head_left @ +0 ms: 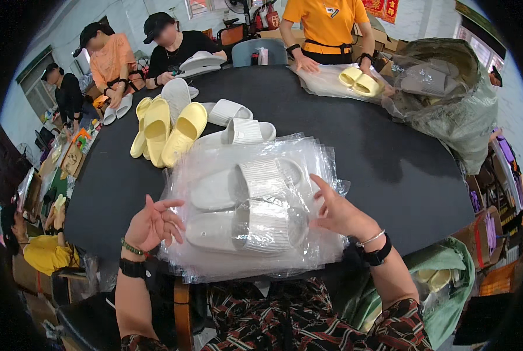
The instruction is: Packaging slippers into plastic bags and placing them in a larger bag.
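1. resting on a stack of clear bags, two pale grey slippers lie in plastic on the black desk.
2. left grip: fingers apart, just beside the bags; right grip: fingers also apart, near the toe ends.
3. gold characters mark a red wall hanging; a small label sits on an orange shirt.
4. yellow slippers lie beyond; a bulging sack stands at the desk's right edge.
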